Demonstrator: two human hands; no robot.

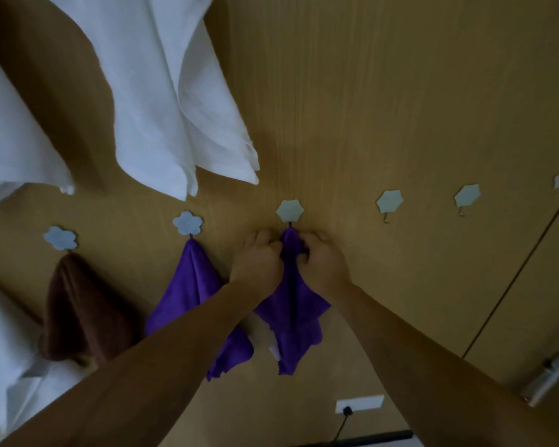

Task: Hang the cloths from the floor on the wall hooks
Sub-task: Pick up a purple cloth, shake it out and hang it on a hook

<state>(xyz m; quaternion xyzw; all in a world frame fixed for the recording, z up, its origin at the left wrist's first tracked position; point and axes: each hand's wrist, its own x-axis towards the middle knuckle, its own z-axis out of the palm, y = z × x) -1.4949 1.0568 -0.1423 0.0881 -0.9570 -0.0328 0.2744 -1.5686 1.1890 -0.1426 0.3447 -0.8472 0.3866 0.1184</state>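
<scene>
Both hands gripped a purple cloth (291, 312) at the middle hook (290, 211).

The left hand (255, 262) and right hand (323, 264) pinched the cloth's top from either side, just under the hook; its corners hung between the forearms. Close on its left hung a second cloth (188, 291) and a brown cloth (78, 308). White sheets (162, 101) drooped over the upper left. To the right, two bare hooks (390, 201) stood on open wall, a door handle (549, 375) at the edge.
</scene>
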